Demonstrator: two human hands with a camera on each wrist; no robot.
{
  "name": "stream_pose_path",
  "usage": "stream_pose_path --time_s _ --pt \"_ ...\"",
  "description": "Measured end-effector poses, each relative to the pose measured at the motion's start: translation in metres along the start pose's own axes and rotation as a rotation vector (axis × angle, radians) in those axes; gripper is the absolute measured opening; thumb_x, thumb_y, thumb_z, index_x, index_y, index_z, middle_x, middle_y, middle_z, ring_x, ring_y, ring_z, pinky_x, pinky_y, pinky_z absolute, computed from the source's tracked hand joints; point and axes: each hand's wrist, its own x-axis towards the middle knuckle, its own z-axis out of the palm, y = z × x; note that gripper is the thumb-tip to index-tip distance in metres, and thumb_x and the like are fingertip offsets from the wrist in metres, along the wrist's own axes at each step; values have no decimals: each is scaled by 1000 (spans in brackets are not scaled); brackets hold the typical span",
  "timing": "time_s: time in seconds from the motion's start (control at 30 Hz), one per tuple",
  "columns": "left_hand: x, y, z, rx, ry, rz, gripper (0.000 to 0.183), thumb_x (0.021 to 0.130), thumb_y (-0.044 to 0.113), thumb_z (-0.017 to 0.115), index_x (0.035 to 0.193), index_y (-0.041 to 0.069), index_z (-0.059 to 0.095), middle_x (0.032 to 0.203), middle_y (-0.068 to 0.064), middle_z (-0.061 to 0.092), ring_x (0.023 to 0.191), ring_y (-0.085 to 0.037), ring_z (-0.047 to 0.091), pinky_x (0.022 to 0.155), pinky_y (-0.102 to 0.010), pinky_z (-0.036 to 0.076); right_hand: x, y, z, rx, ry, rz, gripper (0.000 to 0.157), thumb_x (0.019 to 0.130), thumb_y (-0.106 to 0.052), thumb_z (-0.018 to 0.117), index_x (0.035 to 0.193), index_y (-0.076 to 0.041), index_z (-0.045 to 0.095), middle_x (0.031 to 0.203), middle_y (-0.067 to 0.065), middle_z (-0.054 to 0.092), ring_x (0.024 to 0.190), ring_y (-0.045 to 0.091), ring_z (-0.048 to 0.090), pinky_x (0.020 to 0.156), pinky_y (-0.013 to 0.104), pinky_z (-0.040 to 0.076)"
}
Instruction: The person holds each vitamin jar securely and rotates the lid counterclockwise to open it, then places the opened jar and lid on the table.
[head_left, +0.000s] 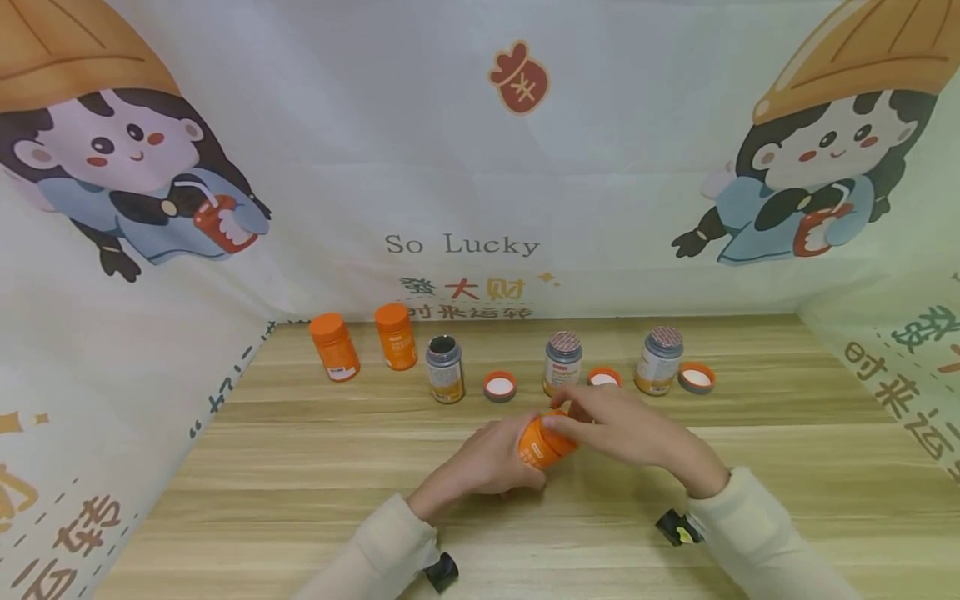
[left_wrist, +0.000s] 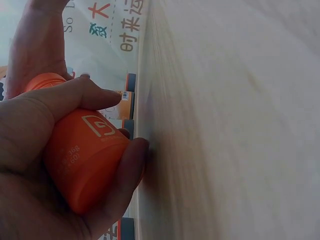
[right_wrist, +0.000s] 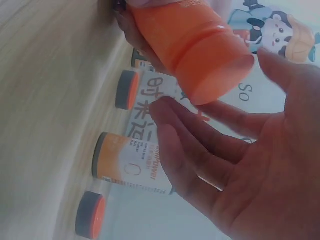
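My left hand (head_left: 487, 458) grips an orange bottle (head_left: 536, 452) around its body, tilted with its cap toward my right hand. In the left wrist view, thumb and fingers wrap the bottle (left_wrist: 85, 155), which bears pale printing. My right hand (head_left: 626, 423) is at the cap end. The right wrist view shows the orange cap (right_wrist: 220, 70) still on the bottle, with the right hand's fingers (right_wrist: 187, 145) spread loosely around it and a gap at the thumb tip. Behind the hands stands a grey bottle (head_left: 562, 367) with a patterned seal on its mouth.
Two capped orange bottles (head_left: 335, 348) stand at the back left. A grey bottle (head_left: 446, 375) with a dark open mouth is beside an upturned cap (head_left: 499, 386). Farther right are a sealed grey bottle (head_left: 660, 367) and another upturned cap (head_left: 697, 378). A printed cloth (head_left: 630, 208) walls the table.
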Motion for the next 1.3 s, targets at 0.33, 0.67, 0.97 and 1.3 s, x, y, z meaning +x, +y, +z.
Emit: stream_pose_path --time_s 0.33,0.67,0.97,1.3 --pt "0 1 -1 2 -4 2 48 73 18 83 115 22 58 88 3 63 54 -14 60 50 -30 54 -2 -1 -4 7 -26 -20 49 98 -51 64 131 -14 62 99 -7 70 89 7 64 78 27 54" --pt "0 0 -1 -2 -4 7 49 73 17 83 115 22 58 89 4 63 60 -13 61 54 -28 53 -2 2 -6 30 -41 -25 48 100 -48 64 132 -13 62 90 -7 69 81 7 64 71 24 53" --pt "0 -1 -1 14 -3 8 49 73 19 84 114 22 57 90 5 63 67 -12 60 58 -26 52 -1 0 -4 -32 -11 12 50 98 -55 63 126 -14 65 87 -10 67 75 5 60 68 24 50" --pt "-1 1 -1 -35 -11 -7 47 74 17 83 112 22 57 89 2 63 57 -14 61 51 -30 54 -2 0 -5 -9 -6 -16 56 95 -50 69 134 -11 61 97 -6 70 86 11 65 72 25 53"
